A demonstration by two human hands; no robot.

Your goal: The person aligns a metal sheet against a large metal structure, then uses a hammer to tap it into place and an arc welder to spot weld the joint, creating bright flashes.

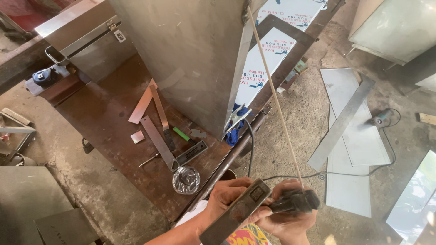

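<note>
Both hands are at the bottom edge of the view, close together. Left hand (229, 193) is closed around a flat dark metal piece (236, 213), a long rectangular block that points down and to the left. Right hand (286, 218) is closed around a black electrode holder (295, 201), and this holder pinches the lower end of a thin pale welding rod (274, 97). The rod goes up and to the left, and its far tip touches the edge of a tall steel box (200, 59) that stands on the brown desk (109, 118).

Just right of the steel box lie steel sheets (268, 59) covered with white protective film; the film has blue and red printing and small blue palm-like marks. At the foot of the box, a blue clamp (236, 119) grips its lower corner. Left of the box, on the desk, lie a metal square ruler (156, 140), copper-coloured strips (143, 104), a green-handled tool (181, 134) and a round shiny roll (185, 179). Further left of the box stands a closed metal case (88, 38) with a latch. Right of the box, on the concrete floor, lie grey sheet pieces (352, 136) and an angle grinder (380, 119) with a black cable.
</note>
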